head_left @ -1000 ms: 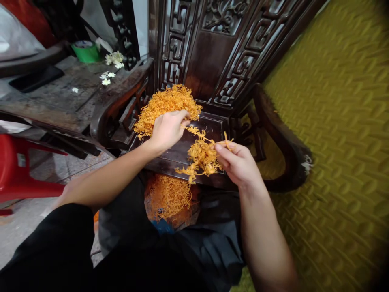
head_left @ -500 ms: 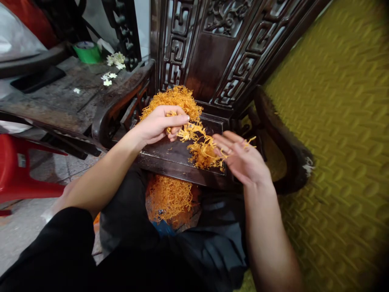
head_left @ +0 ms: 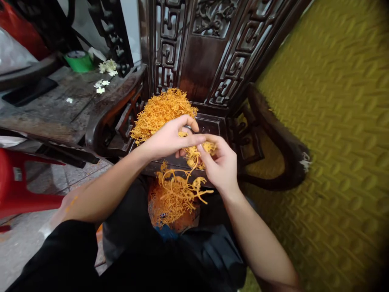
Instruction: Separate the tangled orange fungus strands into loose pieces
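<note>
My left hand (head_left: 176,140) reaches in over the chair seat with curled fingers, its thumb meeting my right hand. Some orange strands lie inside its grip. My right hand (head_left: 220,160) is closed, thumb against fingers, on an orange branching sprig (head_left: 194,156). Thin, forked stems of this sprig (head_left: 185,186) hang below the hands, past the seat's front edge. A large heap of similar orange sprigs (head_left: 165,109) rests at the back left of the dark wooden seat (head_left: 212,123). Between my knees, lower down, lies another pile of orange strands (head_left: 165,211).
The carved chair back (head_left: 202,65) rises behind the seat, with a curved armrest (head_left: 282,162) at right. On the wooden bench (head_left: 39,109) at left are green tape (head_left: 79,63), a dark phone-like slab (head_left: 30,91) and white flowers (head_left: 100,86). A red stool (head_left: 12,186) stands left.
My right hand has moved left and closed from open fingers, coming against my left hand. The sprig's stems now dangle lower. The smaller orange clump on the seat is now mostly hidden behind my hands.
</note>
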Motion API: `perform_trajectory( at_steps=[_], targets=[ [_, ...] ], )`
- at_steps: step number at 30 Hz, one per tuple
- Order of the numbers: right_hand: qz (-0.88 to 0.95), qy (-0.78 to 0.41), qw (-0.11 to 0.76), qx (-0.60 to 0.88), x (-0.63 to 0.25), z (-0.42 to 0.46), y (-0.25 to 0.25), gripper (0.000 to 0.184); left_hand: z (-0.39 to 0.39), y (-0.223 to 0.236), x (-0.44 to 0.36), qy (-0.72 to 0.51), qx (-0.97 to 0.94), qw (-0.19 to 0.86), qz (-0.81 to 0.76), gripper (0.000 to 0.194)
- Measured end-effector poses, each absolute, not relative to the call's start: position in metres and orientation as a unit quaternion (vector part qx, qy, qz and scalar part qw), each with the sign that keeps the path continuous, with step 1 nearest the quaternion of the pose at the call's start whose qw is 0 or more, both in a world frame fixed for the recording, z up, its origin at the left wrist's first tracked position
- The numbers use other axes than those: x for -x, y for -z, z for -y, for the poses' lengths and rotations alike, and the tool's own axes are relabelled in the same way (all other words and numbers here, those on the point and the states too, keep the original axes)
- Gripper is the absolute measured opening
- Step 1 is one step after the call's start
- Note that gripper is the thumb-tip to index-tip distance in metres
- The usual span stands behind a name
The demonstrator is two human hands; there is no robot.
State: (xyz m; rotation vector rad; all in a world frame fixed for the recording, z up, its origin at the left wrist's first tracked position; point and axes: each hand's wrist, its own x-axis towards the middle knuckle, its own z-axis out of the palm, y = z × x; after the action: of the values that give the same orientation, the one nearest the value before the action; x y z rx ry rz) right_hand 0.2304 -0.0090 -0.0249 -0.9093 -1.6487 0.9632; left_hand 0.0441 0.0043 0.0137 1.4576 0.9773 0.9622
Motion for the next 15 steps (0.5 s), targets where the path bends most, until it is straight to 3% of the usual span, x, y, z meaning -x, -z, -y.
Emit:
perform_trajectory(
  at_steps=[3, 5, 10, 15],
  targets=[
    [0.586, -0.545, 0.46, 0.385, -0.23, 0.001, 0.03, 0.028, -0.012, -0.003, -0.049, -0.427, -0.614, 0.498, -0.439, 0.044],
    [0.56, -0.58, 0.452, 0.383, -0.232, -0.004, 0.031, 0.032, -0.014, 0.003, -0.052, -0.425, -0.618, 0.49, -0.445, 0.038],
    [0.569, -0.566, 0.45, 0.391, -0.232, -0.006, 0.03, 0.042, -0.014, 0.009, -0.053, -0.438, -0.6, 0.517, -0.426, 0.033],
    [0.605, -0.528, 0.464, 0.375, -0.234, -0.004, 0.027, 0.032, -0.011, 0.004, -0.051, -0.425, -0.661, 0.493, -0.373, 0.03]
  ],
)
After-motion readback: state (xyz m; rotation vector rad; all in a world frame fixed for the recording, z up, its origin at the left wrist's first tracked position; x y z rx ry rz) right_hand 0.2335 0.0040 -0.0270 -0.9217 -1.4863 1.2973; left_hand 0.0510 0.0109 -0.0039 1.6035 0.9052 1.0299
